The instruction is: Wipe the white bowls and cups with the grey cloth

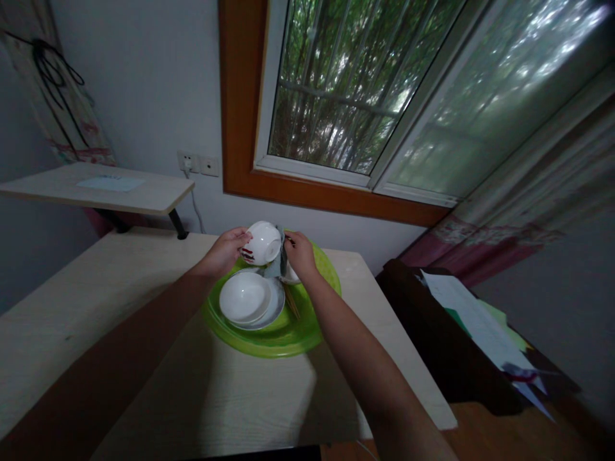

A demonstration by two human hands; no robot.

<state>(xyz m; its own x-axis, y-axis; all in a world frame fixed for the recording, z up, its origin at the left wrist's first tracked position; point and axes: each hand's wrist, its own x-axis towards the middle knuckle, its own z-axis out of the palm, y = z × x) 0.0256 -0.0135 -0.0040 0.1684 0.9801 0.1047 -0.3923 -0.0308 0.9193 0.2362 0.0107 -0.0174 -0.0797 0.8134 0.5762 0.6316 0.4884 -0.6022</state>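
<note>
My left hand grips the rim of a white bowl with a dark red pattern, tilted on its side with its base toward the right. My right hand is closed on a grey-green cloth that hangs against the bowl's right side. Below them is a round green basin on the table. Inside it, a white bowl rests on a white plate. Chopsticks lie to their right, and another white bowl is partly hidden behind my right hand.
The pale wooden table has a raised shelf at the back left with a sheet of paper on it. A wall socket with a plugged-in cord is behind. Papers lie on dark furniture to the right.
</note>
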